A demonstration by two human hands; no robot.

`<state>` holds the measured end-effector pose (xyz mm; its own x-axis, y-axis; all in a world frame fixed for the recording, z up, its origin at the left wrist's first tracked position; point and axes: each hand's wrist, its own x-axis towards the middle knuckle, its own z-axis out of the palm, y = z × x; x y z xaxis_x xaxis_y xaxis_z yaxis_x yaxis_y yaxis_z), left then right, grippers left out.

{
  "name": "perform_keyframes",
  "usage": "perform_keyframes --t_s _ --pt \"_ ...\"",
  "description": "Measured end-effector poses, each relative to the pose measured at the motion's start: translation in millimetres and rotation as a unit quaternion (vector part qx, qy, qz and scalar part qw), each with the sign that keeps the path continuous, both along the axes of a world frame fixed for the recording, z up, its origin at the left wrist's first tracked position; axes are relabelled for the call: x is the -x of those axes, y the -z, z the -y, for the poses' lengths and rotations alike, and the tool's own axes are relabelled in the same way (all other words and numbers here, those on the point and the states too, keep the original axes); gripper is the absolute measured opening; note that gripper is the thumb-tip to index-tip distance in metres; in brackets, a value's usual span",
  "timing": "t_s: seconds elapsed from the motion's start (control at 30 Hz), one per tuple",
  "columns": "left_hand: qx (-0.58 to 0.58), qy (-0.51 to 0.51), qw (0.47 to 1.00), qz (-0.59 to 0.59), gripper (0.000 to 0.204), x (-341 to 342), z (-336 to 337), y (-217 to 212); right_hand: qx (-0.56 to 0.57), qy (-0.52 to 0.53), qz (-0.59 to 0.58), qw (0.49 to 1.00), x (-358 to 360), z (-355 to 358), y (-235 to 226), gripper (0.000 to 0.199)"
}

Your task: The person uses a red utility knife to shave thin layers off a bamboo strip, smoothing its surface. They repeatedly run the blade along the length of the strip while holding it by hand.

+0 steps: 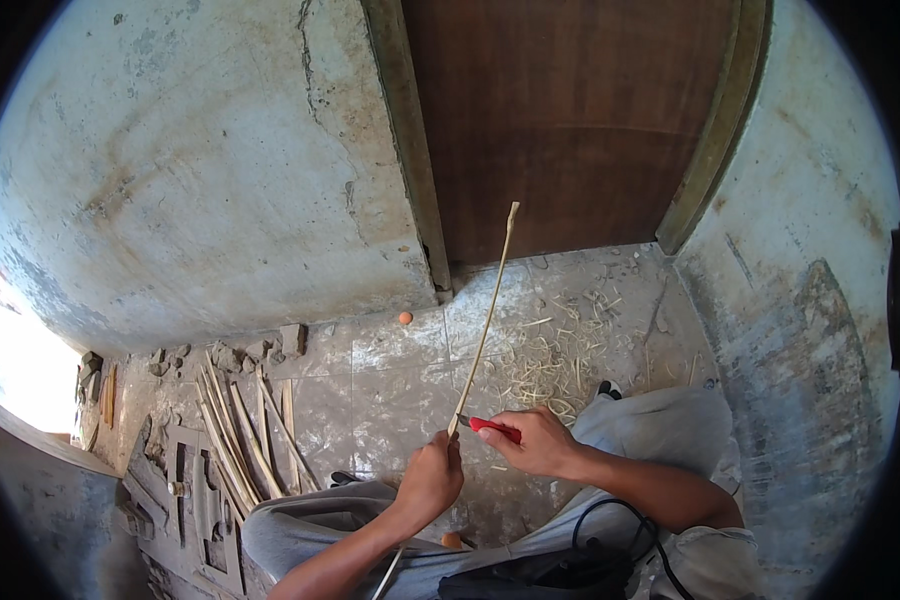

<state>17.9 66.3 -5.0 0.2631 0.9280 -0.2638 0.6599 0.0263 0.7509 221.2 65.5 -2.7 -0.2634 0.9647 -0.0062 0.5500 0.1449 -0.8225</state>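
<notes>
My left hand (430,483) is closed around a long, thin, pale strip of bamboo or wood (486,330). The strip rises away from me with a slight bend, and its lower end runs down past my left forearm. In my right hand (538,441) is a red-handled knife (495,429), gripped with the fingers wrapped round it. Its short blade meets the strip, or lies very close to it, just above my left hand. Curled pale shavings (550,375) litter the floor beyond my right hand.
Several pale strips (238,430) lie at the left beside my leg, near a grey slotted frame (205,510). Stone lumps (228,358) and a small orange ball-like object (405,318) are along the wall. A brown door (570,130) stands ahead. A black cord (625,503) loops over my lap.
</notes>
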Motion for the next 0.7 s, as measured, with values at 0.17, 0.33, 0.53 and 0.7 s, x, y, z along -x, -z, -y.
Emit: perform_keyframes --t_s 0.17,0.33,0.53,0.7 --pt "-0.021 -0.001 0.999 -0.047 0.023 -3 2 1 -0.001 0.001 -0.010 1.000 1 -1 1 0.034" --pt "-0.032 0.013 0.997 -0.067 0.022 -7 5 -4 -0.004 0.003 -0.009 1.000 1 -2 4 0.034" --pt "-0.061 0.021 0.996 -0.062 0.019 -7 9 -4 -0.052 -0.012 0.019 0.998 1 -3 3 0.033" --pt "-0.068 0.016 0.995 -0.068 0.018 -9 11 -6 -0.106 0.014 0.027 0.994 4 0 7 0.034"
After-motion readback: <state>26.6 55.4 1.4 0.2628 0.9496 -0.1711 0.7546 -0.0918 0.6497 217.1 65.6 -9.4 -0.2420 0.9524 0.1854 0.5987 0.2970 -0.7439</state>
